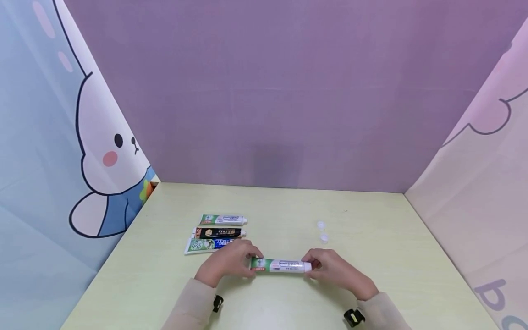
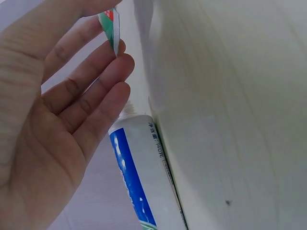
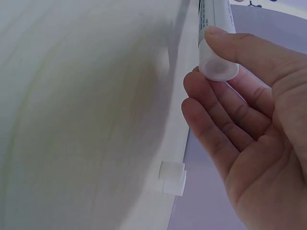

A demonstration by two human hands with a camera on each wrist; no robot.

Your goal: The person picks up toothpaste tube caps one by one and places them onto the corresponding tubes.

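Observation:
A green-and-white toothpaste tube (image 1: pixel 284 266) is held level between both hands near the front of the table. My left hand (image 1: pixel 231 261) pinches its flat end (image 2: pixel 113 31) between thumb and fingers. On the other end, my right hand (image 1: pixel 334 270) grips the white cap (image 3: pixel 218 64), thumb on one side and fingertips on the other. Just past the left hand lies a blue, green and white toothpaste tube (image 1: pixel 204 245), partly covered by that hand in the head view. Its threaded nozzle (image 2: pixel 128 108) shows bare in the left wrist view.
Beyond that tube lie a black toothpaste tube (image 1: pixel 218 233) and a smaller green-and-white tube (image 1: pixel 222 220), roughly parallel. Two white caps (image 1: pixel 321 225) (image 3: pixel 172 178) sit right of centre on the pale table (image 1: pixel 371 220). A purple panel (image 1: pixel 280 91) closes the back, with printed cloths at both sides.

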